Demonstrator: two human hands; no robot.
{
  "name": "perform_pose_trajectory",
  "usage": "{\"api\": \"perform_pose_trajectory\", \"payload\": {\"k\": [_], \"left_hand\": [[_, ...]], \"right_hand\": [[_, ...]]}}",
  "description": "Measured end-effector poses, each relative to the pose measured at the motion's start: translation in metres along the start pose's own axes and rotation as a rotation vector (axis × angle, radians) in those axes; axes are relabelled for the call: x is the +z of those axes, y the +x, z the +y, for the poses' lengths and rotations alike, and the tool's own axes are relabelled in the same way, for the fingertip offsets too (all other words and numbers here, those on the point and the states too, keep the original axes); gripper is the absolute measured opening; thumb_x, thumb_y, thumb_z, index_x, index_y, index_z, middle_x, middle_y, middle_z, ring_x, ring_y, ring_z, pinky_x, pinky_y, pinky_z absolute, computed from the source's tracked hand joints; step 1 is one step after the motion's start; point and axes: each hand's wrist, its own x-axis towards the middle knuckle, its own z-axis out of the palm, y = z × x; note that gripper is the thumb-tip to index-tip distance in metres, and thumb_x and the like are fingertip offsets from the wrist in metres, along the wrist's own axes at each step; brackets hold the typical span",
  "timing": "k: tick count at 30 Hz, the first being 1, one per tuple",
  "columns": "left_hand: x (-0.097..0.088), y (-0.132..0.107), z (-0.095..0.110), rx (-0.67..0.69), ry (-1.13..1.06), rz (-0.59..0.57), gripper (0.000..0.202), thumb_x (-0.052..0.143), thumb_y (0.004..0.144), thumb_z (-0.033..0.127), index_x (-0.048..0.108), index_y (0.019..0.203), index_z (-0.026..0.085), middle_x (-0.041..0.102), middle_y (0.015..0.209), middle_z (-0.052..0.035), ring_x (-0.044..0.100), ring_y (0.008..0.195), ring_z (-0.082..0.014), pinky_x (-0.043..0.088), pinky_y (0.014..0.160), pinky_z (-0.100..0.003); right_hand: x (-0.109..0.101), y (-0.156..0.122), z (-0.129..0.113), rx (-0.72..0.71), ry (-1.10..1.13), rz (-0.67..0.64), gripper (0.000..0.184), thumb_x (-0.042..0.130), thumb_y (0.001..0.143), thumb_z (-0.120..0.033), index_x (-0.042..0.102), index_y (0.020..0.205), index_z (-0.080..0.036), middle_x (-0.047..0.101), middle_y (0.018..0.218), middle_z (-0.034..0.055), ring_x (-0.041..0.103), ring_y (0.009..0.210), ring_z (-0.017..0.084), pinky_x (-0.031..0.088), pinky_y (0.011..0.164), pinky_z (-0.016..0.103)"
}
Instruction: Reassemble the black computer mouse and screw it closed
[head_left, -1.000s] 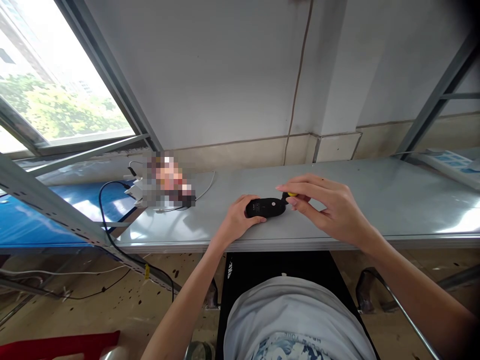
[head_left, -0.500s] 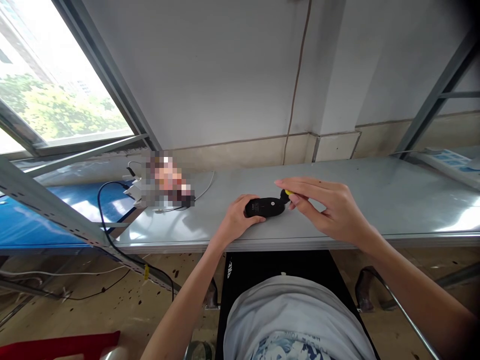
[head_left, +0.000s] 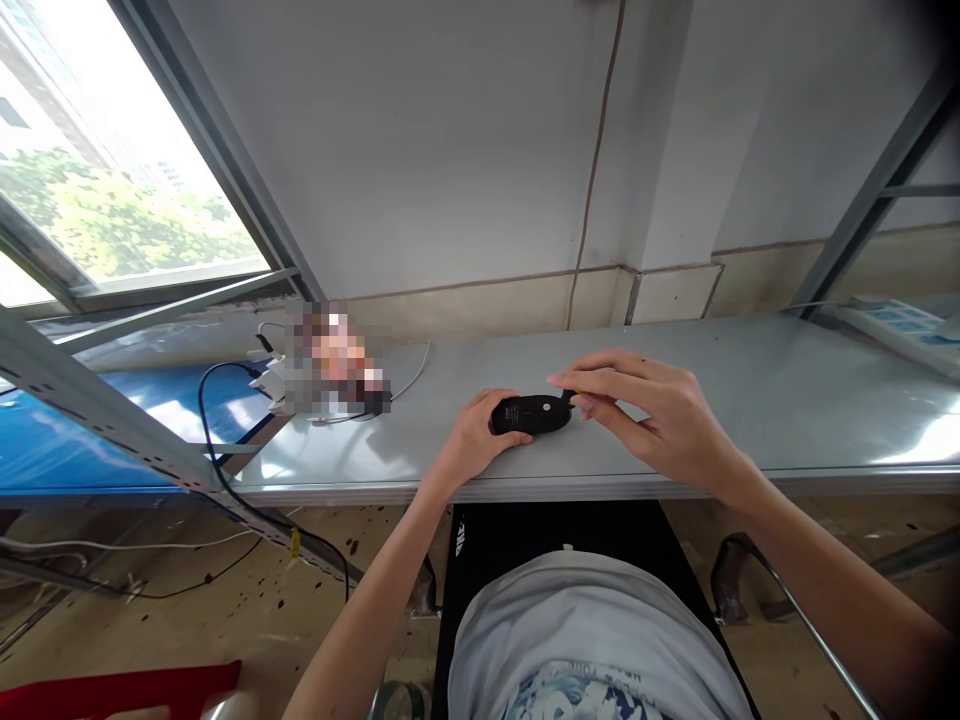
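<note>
A black, rounded computer mouse [head_left: 534, 414] with small print and a pale round mark on its upward face is at the worktop's front edge. My left hand [head_left: 480, 435] wraps its left end, thumb along the near side. At the other end, my right hand [head_left: 649, 410] pinches a small black piece [head_left: 568, 397], which touches or nearly touches the mouse. The fingers cover most of this piece, so its kind is hidden.
The grey metal worktop [head_left: 750, 400] runs along the wall. Cables and a blurred-out patch [head_left: 341, 360] are at the left, by a metal frame post [head_left: 112, 400]. A white and blue item [head_left: 900, 325] lies far right. A red stool [head_left: 120, 690] stands below left.
My right hand has turned its fingers slightly around the small black piece, and the yellow part seen before is now hidden. My left hand and the mouse stay about where they were.
</note>
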Motion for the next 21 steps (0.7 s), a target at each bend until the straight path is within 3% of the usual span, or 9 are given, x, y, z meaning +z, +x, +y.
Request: {"api": "perform_pose_trajectory", "payload": {"k": [14,21], "left_hand": [[-0.0006,0.0005,0.0013,-0.011,0.004,-0.006,0.051,0.079,0.078,0.032,0.059,0.125,0.026,0.064,0.118,-0.0038,0.06,0.105,-0.0221,0.05,0.09,-0.034],[0.0003,-0.0003,0.0002,-0.001,0.004,0.003,0.05,0.078,0.079,0.033,0.059,0.125,0.027,0.064,0.118,-0.004,0.06,0.106,-0.0227,0.05,0.09,-0.035]], "right_hand": [[0.0021,-0.0022,-0.0005,0.021,0.059,0.015,0.037,0.053,0.097,-0.017,0.062,0.131,-0.029,0.071,0.121,0.0027,0.069,0.079,0.013,0.057,0.084,0.031],[0.0018,-0.0006,-0.0016,0.021,0.043,0.001,0.031,0.055,0.097,-0.021,0.065,0.125,-0.028,0.071,0.114,0.0049,0.066,0.075,0.013,0.055,0.072,0.029]]}}
